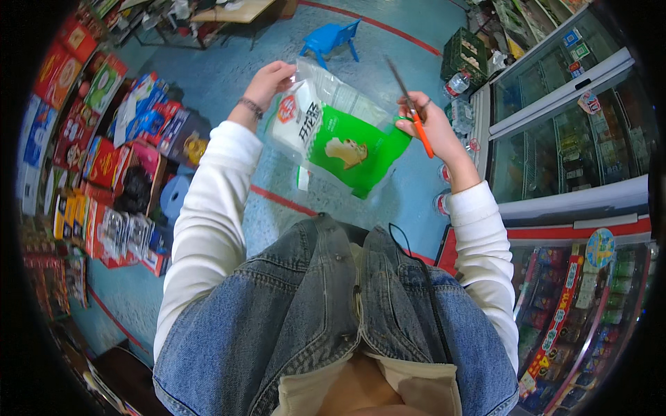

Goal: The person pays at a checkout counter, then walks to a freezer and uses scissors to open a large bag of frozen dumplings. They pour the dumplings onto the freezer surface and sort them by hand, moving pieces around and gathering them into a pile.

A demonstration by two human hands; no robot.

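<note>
A large plastic food bag (338, 140), green and white with clear edges, hangs in front of me between my two hands. My left hand (268, 86) pinches its clear upper left corner. On the other side my right hand (429, 122) holds a knife (420, 130) with an orange handle, its dark blade pointing up and away. The fingers of that hand are also at the bag's green right edge. A small white and green piece (303, 178) shows just below the bag; whether it is attached cannot be told.
Glass-door fridges (562, 125) line the right side, with water bottles (458, 83) and a green crate (464, 54) beside them. A blue plastic chair (331, 40) stands ahead. Boxed goods (106, 166) are stacked at left. A wooden table (234, 11) is at the far left.
</note>
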